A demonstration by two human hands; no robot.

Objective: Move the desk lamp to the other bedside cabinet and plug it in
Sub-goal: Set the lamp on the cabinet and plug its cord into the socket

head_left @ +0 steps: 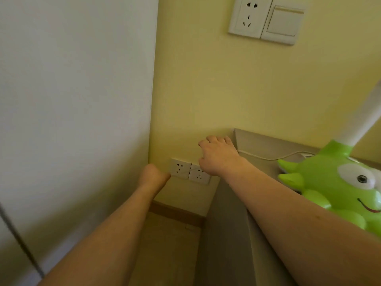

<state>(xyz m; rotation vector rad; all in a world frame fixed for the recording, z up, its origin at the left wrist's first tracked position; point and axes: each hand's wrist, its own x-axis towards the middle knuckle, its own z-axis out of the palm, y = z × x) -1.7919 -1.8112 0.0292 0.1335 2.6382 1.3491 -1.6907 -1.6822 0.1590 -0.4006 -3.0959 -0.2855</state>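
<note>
The green cartoon-monster desk lamp (329,182) with a white neck stands on the bedside cabinet (266,141) at the right. Its white cord (268,157) runs along the back of the cabinet top to my right hand (216,155), which is curled around it at the cabinet's left corner, against the wall. A thin stretch of cord passes in front of the double wall socket (181,168) to my left hand (153,174), which is closed on the cord's end just left of the socket. The plug is hidden inside that hand.
A white wall or panel (72,100) closes in the left side, leaving a narrow gap down to the floor (171,234) beside the cabinet. Higher on the yellow wall sit another socket (249,15) and a light switch (284,21).
</note>
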